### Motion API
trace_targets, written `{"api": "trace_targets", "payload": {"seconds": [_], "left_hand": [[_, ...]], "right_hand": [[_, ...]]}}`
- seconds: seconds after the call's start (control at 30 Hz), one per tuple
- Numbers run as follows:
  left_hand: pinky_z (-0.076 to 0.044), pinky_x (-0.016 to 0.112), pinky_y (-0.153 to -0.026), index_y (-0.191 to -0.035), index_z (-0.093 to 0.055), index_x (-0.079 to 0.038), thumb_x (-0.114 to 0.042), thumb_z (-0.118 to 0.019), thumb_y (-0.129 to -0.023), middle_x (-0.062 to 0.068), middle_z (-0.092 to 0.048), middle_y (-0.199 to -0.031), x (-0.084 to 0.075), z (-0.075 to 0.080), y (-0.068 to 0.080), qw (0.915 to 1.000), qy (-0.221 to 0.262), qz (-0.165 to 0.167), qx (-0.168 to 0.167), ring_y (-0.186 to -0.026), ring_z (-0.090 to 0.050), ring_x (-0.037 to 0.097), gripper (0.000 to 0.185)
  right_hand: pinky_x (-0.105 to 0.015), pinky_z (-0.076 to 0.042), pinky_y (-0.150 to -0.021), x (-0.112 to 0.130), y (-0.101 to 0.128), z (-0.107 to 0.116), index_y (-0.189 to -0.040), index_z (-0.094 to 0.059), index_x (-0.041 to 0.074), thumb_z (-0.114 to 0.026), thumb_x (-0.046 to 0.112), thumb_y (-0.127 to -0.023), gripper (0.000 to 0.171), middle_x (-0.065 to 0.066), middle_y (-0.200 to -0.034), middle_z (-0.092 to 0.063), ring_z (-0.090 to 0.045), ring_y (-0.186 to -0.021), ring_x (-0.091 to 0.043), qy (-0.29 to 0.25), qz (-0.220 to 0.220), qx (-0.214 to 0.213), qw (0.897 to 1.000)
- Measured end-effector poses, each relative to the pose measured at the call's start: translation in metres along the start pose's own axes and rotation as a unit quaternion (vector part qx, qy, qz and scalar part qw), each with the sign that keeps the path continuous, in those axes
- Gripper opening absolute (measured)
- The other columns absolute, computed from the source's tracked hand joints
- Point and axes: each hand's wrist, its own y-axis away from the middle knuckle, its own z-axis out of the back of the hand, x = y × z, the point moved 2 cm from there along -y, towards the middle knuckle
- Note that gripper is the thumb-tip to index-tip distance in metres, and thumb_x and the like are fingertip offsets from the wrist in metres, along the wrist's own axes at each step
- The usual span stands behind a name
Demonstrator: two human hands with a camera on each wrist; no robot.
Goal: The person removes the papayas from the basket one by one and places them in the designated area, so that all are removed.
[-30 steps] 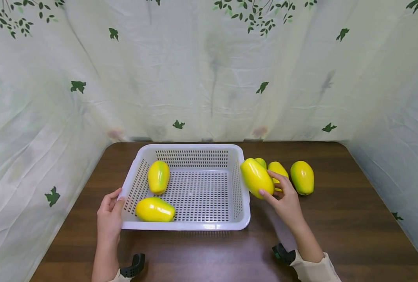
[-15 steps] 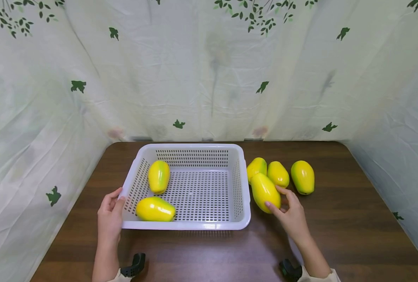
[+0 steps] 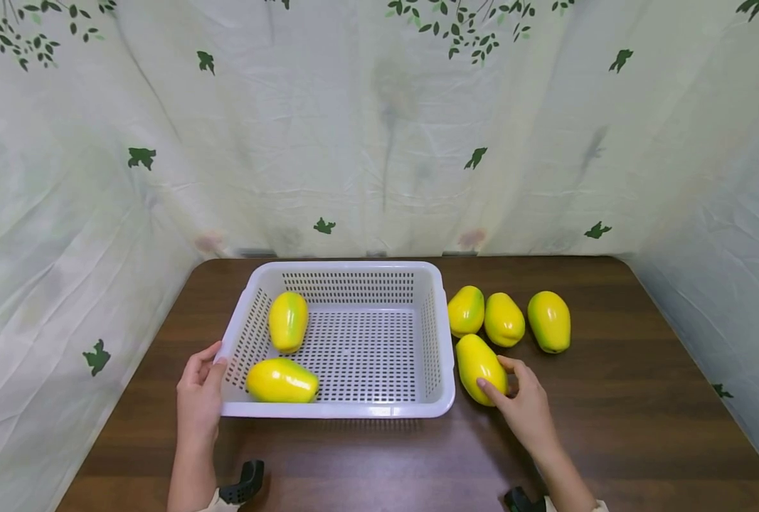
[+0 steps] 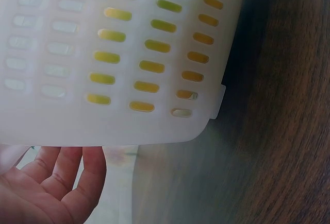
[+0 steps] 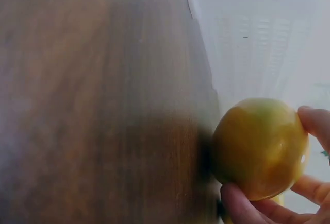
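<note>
My left hand (image 3: 196, 398) grips the left rim of a white perforated plastic basket (image 3: 353, 410), thumb over the edge. The left wrist view shows its fingers under the rim of the basket (image 4: 129, 128). Two yellow-green mangoes lie inside: one upright mango (image 3: 288, 322) toward the back, one sideways mango (image 3: 282, 381) at the front left. Right of the basket, my right hand (image 3: 529, 416) holds another mango (image 3: 475, 363) between thumb and fingers, low at the table. In the right wrist view this mango (image 5: 260, 149) sits beside the basket wall.
Three more mangoes lie on the brown wooden table (image 3: 629, 398) behind the right hand: a left mango (image 3: 466, 311), a middle mango (image 3: 504, 320) and a right mango (image 3: 549, 322). A pale curtain (image 3: 379, 142) with leaf prints surrounds the table's back and sides.
My right hand has moved the mango from beside the basket's right rim down and toward me, uncovering the mangoes behind. My left hand and the basket have stayed in place.
</note>
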Motion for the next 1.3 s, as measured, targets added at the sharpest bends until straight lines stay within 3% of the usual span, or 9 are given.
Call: {"api": "trace_targets", "payload": {"seconds": [0.03, 0.13, 0.17, 0.33, 0.6, 0.97, 1.1, 1.23, 1.3], "left_hand": [[-0.044, 0.034, -0.087, -0.132, -0.043, -0.02, -0.038, -0.043, -0.093, 0.009, -0.049, -0.122, -0.004, 0.0, 0.002, 1.0, -0.001, 0.005, 0.001, -0.101, -0.051, 0.02, 0.044], [-0.046, 0.025, -0.081, -0.131, -0.045, -0.022, -0.04, -0.044, -0.092, 0.007, -0.051, -0.119, 0.005, 0.0, -0.003, 1.0, 0.004, 0.004, -0.002, -0.098, -0.052, 0.017, 0.043], [-0.045, 0.029, -0.084, -0.131, -0.044, -0.023, -0.04, -0.044, -0.092, 0.008, -0.05, -0.12, 0.004, 0.0, -0.002, 0.9999, -0.003, 0.01, -0.004, -0.099, -0.051, 0.02, 0.043], [-0.047, 0.024, -0.078, -0.13, -0.047, -0.026, -0.045, -0.048, -0.089, 0.009, -0.05, -0.121, 0.025, 0.002, -0.013, 0.9999, 0.007, -0.013, 0.003, -0.099, -0.053, 0.02, 0.045], [-0.045, 0.033, -0.084, -0.131, -0.045, -0.022, -0.041, -0.045, -0.091, 0.01, -0.049, -0.122, 0.002, 0.0, 0.002, 0.9998, 0.014, -0.013, -0.001, -0.101, -0.051, 0.022, 0.045], [-0.048, 0.024, -0.076, -0.129, -0.047, -0.026, -0.043, -0.05, -0.088, 0.009, -0.05, -0.121, 0.047, 0.003, -0.025, 0.9995, 0.016, -0.029, -0.001, -0.099, -0.053, 0.02, 0.044], [-0.048, 0.023, -0.076, -0.129, -0.048, -0.024, -0.041, -0.051, -0.089, 0.01, -0.05, -0.12, 0.034, 0.002, -0.018, 0.9993, 0.024, -0.03, -0.003, -0.098, -0.054, 0.02, 0.043], [-0.046, 0.034, -0.083, -0.13, -0.046, -0.023, -0.041, -0.047, -0.091, 0.011, -0.049, -0.122, 0.01, 0.0, -0.003, 0.9997, 0.012, -0.02, -0.005, -0.101, -0.052, 0.021, 0.044], [-0.047, 0.03, -0.082, -0.129, -0.047, -0.021, -0.039, -0.048, -0.091, 0.011, -0.05, -0.121, 0.005, -0.001, 0.0, 0.9995, 0.022, -0.017, -0.012, -0.1, -0.053, 0.021, 0.043]], "right_hand": [[-0.026, -0.048, -0.061, 0.0, 0.0, 0.0, -0.118, -0.051, 0.005, -0.068, 0.043, -0.076, 0.06, -0.012, -0.11, -0.052, -0.053, -0.078, -0.022, 0.004, -0.003, -0.001, 1.0], [-0.029, -0.046, -0.063, -0.001, -0.002, -0.001, -0.121, -0.05, 0.008, -0.065, 0.051, -0.075, 0.064, -0.011, -0.109, -0.051, -0.052, -0.077, -0.022, 0.032, -0.015, 0.005, 0.999], [-0.03, -0.045, -0.063, -0.001, -0.002, -0.001, -0.122, -0.049, 0.009, -0.063, 0.053, -0.075, 0.066, -0.01, -0.109, -0.051, -0.051, -0.077, -0.021, 0.042, -0.02, 0.009, 0.999], [-0.038, -0.045, -0.068, 0.0, -0.004, -0.001, -0.126, -0.045, 0.011, -0.056, 0.063, -0.075, 0.073, -0.012, -0.113, -0.049, -0.052, -0.084, -0.024, 0.075, -0.04, 0.028, 0.996], [-0.056, -0.039, -0.082, 0.004, -0.003, 0.001, -0.129, -0.042, 0.01, -0.054, 0.058, -0.079, 0.07, -0.015, -0.129, -0.038, -0.043, -0.109, -0.032, 0.06, -0.028, 0.019, 0.998], [-0.053, -0.033, -0.092, 0.032, -0.002, 0.007, -0.124, -0.047, 0.006, -0.066, 0.036, -0.081, 0.056, -0.012, -0.126, -0.04, -0.038, -0.115, -0.03, -0.016, 0.057, -0.04, 0.997], [-0.05, -0.034, -0.093, 0.053, 0.001, 0.004, -0.123, -0.048, 0.007, -0.068, 0.03, -0.08, 0.052, -0.008, -0.125, -0.041, -0.039, -0.113, -0.026, -0.044, 0.087, -0.042, 0.994], [-0.049, -0.034, -0.093, 0.078, 0.003, -0.004, -0.122, -0.049, 0.007, -0.07, 0.023, -0.079, 0.05, -0.005, -0.123, -0.043, -0.04, -0.112, -0.022, -0.075, 0.13, -0.034, 0.988], [-0.048, -0.035, -0.091, 0.09, 0.003, -0.01, -0.122, -0.049, 0.006, -0.07, 0.021, -0.079, 0.051, -0.004, -0.122, -0.044, -0.04, -0.11, -0.022, -0.089, 0.152, -0.023, 0.984]]}}
